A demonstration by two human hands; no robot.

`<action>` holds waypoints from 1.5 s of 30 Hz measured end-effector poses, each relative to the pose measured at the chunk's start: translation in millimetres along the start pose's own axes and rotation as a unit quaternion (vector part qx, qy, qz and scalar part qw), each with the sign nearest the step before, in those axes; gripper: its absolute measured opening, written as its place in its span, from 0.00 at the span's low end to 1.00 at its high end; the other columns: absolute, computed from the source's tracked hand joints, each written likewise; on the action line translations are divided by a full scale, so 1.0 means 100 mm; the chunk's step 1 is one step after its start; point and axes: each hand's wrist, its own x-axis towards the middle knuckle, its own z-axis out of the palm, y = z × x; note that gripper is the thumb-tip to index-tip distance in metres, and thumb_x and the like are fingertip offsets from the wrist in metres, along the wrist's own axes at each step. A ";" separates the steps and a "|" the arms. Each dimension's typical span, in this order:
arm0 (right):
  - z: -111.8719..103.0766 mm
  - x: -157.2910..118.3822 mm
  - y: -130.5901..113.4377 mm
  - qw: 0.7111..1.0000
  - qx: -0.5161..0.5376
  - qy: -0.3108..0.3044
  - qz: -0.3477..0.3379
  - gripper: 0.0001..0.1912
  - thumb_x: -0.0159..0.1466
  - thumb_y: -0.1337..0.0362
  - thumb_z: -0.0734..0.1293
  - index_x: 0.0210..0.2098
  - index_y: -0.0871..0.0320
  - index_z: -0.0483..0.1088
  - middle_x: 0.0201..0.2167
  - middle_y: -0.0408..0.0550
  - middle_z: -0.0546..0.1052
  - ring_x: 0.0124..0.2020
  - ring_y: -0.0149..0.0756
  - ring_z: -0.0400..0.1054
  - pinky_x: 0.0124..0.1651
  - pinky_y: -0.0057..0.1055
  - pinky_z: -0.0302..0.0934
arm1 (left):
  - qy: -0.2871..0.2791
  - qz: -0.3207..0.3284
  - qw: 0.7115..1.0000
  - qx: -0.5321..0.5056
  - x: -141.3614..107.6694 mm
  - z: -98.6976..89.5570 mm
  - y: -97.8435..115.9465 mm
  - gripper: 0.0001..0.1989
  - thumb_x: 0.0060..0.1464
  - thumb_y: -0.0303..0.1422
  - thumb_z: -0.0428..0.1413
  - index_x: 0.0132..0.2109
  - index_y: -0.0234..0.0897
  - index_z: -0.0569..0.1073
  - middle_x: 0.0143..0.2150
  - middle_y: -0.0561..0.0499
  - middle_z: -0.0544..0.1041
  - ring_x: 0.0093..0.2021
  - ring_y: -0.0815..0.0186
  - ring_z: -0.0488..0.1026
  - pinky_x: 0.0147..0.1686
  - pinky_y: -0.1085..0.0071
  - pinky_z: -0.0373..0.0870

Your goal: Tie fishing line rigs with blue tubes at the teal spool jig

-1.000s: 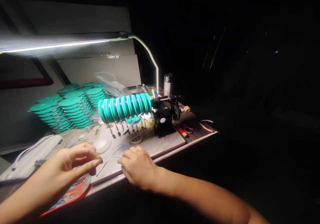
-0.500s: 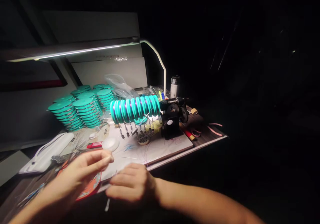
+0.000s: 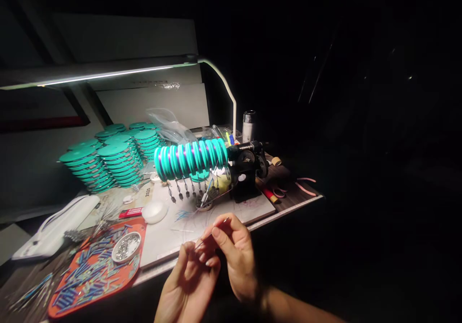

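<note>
My left hand (image 3: 191,275) and my right hand (image 3: 236,251) meet in front of the white board (image 3: 162,239). Their fingers are pinched around a thin dark strand (image 3: 199,245) that spans the gap between them. Behind them, a row of teal spools (image 3: 191,158) sits on the shaft of a black winding machine (image 3: 247,178). Small dark metal pieces hang on threads below the spools. A braided cord with a pale end (image 3: 204,198) hangs just beyond my right hand.
An orange tray (image 3: 140,246) holds many small blue pieces and a white dish (image 3: 127,247). Stacks of teal spools (image 3: 117,159) stand at the back left. A round white lid (image 3: 155,212), pink-handled tool (image 3: 306,186) and flask (image 3: 249,126) lie or stand around.
Both hands have come together; my left hand moved right from over the tray, and my right hand rose and moved right. The orange tray is now uncovered.
</note>
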 end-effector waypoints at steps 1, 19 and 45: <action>0.00 -0.01 0.00 1.000 -0.003 -0.001 0.001 0.12 0.58 0.56 0.68 0.32 0.57 0.63 0.22 0.38 0.72 0.18 0.24 0.67 0.19 0.17 0.59 | -0.009 -0.004 1.000 -0.002 0.01 -0.01 0.00 0.26 0.61 0.31 0.39 0.23 0.32 0.75 0.27 0.45 0.76 0.29 0.66 0.74 0.27 0.70 0.71; 0.02 -0.06 0.00 0.999 -0.040 0.010 0.003 0.15 0.56 0.54 0.69 0.30 0.58 0.63 0.21 0.40 0.73 0.20 0.25 0.67 0.23 0.17 0.59 | -0.045 -0.009 0.999 -0.002 0.12 -0.17 0.02 0.22 0.59 0.25 0.42 0.25 0.33 0.77 0.29 0.44 0.79 0.31 0.65 0.76 0.30 0.70 0.73; -0.24 0.01 -0.25 0.792 -0.484 -0.172 -0.332 0.11 0.57 0.60 0.65 0.38 0.56 0.71 0.37 0.52 0.71 0.39 0.42 0.65 0.42 0.39 0.61 | -0.014 0.173 0.964 0.203 0.04 -0.25 0.19 0.06 0.51 0.27 0.56 0.37 0.36 0.75 0.26 0.52 0.76 0.28 0.68 0.75 0.29 0.75 0.74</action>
